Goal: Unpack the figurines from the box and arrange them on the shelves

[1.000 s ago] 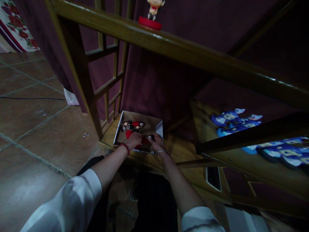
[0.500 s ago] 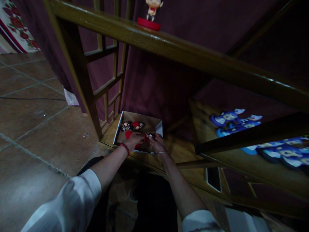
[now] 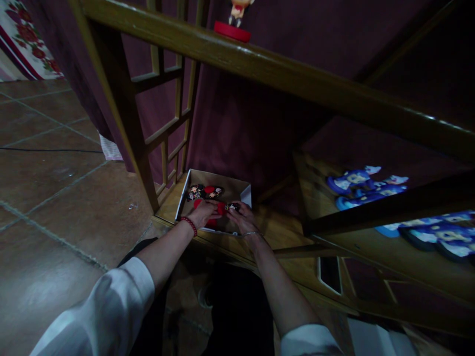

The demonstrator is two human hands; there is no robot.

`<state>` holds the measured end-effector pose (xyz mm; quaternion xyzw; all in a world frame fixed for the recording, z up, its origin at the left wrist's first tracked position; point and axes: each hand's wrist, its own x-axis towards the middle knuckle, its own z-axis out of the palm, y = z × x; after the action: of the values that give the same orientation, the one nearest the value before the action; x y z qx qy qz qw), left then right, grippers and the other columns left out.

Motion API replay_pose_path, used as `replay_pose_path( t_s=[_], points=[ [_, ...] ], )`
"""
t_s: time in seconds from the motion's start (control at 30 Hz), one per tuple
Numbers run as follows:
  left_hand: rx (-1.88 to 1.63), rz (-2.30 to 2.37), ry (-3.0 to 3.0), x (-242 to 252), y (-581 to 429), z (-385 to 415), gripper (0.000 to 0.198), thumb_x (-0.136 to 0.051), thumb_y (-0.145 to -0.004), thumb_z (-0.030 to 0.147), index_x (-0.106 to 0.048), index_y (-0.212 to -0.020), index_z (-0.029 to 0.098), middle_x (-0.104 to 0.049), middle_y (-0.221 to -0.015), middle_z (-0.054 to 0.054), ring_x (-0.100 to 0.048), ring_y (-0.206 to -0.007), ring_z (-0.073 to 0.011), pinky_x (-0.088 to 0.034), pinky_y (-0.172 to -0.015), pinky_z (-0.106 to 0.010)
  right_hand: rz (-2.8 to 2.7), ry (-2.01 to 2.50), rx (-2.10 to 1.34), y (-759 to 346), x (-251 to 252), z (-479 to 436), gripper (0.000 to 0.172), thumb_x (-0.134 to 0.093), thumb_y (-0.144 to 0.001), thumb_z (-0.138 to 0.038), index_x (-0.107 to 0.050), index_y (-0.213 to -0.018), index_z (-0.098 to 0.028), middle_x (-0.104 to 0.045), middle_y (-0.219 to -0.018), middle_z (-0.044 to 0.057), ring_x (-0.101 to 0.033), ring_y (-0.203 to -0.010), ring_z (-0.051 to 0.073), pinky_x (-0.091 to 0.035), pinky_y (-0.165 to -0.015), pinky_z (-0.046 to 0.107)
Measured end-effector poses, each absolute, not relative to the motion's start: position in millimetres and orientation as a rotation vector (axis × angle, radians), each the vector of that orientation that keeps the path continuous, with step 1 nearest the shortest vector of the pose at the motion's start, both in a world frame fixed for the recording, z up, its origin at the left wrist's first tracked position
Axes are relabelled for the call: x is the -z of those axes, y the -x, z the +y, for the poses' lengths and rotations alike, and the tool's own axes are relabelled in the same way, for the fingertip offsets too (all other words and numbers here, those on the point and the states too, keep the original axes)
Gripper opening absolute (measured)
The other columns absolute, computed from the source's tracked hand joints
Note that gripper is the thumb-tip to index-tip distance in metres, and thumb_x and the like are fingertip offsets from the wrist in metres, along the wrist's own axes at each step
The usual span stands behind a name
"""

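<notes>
A shallow open cardboard box [image 3: 243, 195] rests on the low wooden shelf, with several small figurines on red bases lying in it. My right hand [image 3: 243, 217] has its fingers closed around the dark head end of one figurine [image 3: 233, 206], whose red base [image 3: 221, 208] points left. Over the box's front left part lies my left hand [image 3: 205, 213], fingers stretched out across red pieces, fingertips at that base. Whether it grips anything underneath is hidden. Behind it, dark-haired figurines [image 3: 195, 192] lie against the left side of the box.
A wooden rail [image 3: 274, 62] crosses above my arms, bearing a figurine on a red base [image 3: 232, 31]. Blue figurines [image 3: 352, 180] stand on the shelf at right. A phone-like dark slab [image 3: 329, 275] lies lower right. Lattice [image 3: 163, 133] bounds the left.
My left hand has shifted slightly left, uncovering more of the red base beside its fingertips. My right hand stays on the figurine. The view has tilted slightly.
</notes>
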<state>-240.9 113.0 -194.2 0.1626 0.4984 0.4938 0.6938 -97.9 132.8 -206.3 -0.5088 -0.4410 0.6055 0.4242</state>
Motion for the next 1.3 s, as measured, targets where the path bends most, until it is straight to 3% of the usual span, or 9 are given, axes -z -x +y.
replay_pose_path(
  t_s=[0.23,0.67,1.07,1.3],
  points=[
    [-1.067,1.088,-0.416,208,244,118,0.013,-0.048,-0.071,0.001,-0.057,-0.074,0.010,-0.061,-0.065,-0.004,-0.058,-0.060,-0.0098,-0.050,-0.069,-0.031,-1.187,1.319,-1.520,96,206,138,0.040,-0.071,-0.048,-0.037,-0.054,-0.081,-0.023,-0.055,-0.082,0.000,-0.056,-0.079,0.016,-0.049,-0.073,0.036],
    [-1.141,1.054,-0.356,188,243,111,0.008,-0.054,-0.071,0.003,-0.055,-0.067,0.009,-0.059,-0.062,-0.003,-0.058,-0.059,-0.0103,-0.049,-0.072,-0.034,-1.214,1.349,-1.469,96,202,143,0.044,-0.072,-0.047,-0.037,-0.056,-0.085,-0.023,-0.060,-0.082,0.000,-0.058,-0.076,0.016,-0.048,-0.073,0.035],
    [-1.115,1.063,-0.330,194,235,110,0.016,-0.050,-0.071,0.000,-0.052,-0.059,0.010,-0.055,-0.056,-0.001,-0.057,-0.057,-0.0097,-0.050,-0.069,-0.032,-1.605,1.391,-1.214,93,205,145,0.030,-0.066,-0.055,-0.035,-0.059,-0.080,-0.022,-0.062,-0.078,-0.001,-0.056,-0.073,0.015,-0.045,-0.073,0.030],
    [-1.084,1.174,-0.397,209,220,118,0.016,-0.049,-0.064,-0.005,-0.052,-0.058,0.010,-0.053,-0.053,0.001,-0.054,-0.050,-0.0083,-0.049,-0.062,-0.026,-1.765,1.496,-1.063,83,220,151,0.028,-0.062,-0.058,-0.033,-0.061,-0.084,-0.023,-0.060,-0.081,-0.002,-0.056,-0.073,0.013,-0.044,-0.072,0.028]
  ],
)
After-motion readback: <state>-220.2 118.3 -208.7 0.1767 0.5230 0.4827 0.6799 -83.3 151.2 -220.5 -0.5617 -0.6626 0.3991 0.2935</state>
